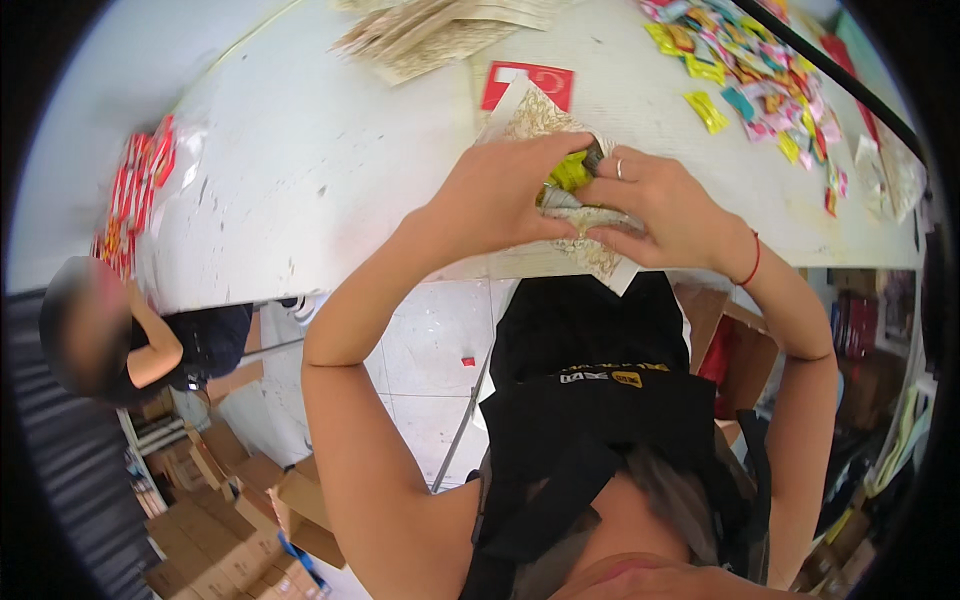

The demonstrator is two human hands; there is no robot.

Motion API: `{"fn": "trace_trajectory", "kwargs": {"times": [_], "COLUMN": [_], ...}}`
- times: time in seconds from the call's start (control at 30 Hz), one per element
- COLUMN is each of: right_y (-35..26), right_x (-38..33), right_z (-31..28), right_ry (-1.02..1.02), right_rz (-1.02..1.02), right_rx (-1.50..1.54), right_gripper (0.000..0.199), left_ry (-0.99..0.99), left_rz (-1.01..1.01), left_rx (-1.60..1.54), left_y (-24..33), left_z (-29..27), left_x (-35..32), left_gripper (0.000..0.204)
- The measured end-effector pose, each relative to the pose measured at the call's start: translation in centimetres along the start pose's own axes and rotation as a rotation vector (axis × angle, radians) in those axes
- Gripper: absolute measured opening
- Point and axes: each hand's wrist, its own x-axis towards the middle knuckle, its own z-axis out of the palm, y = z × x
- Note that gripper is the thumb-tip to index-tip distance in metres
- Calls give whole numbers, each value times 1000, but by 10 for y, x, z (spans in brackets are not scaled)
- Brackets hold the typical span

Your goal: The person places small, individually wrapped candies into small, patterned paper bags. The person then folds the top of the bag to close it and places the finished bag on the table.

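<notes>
Patterned paper pouch (545, 120) lies between my hands at the white table (320, 150) edge, its long axis running from 11 to 5 o'clock. My left hand (500, 195) pinches its mouth; my right hand (665, 210) closes on yellow sachets (570, 172) there, equally near.

One head camera, looking down steeply from just above the hands.

The view comes from the person's head and faces downward and forward over a white table (300, 150), with the left hand (500, 195) and right hand (665, 210) near the middle of the picture and very close to the lens. Below the grip the person's own chest and forearms fill the frame; beyond the grip the table runs to the upper rim. The fisheye bends the table edges, and the corners are black.
</notes>
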Motion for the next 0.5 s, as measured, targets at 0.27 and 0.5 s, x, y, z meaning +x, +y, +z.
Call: {"fn": "trace_trajectory", "kwargs": {"times": [0.27, 0.5], "right_y": [-37, -79], "right_x": [128, 238], "right_z": [89, 210], "right_ry": [-12, 233], "right_rz": [-86, -93], "right_rx": [218, 63], "right_gripper": [10, 12], "left_ry": [993, 1965], "left_rz": [-124, -816], "left_rx": [-127, -139], "left_y": [-36, -201], "left_z": [-30, 87], "left_x": [-194, -431], "left_gripper": [21, 13]}}
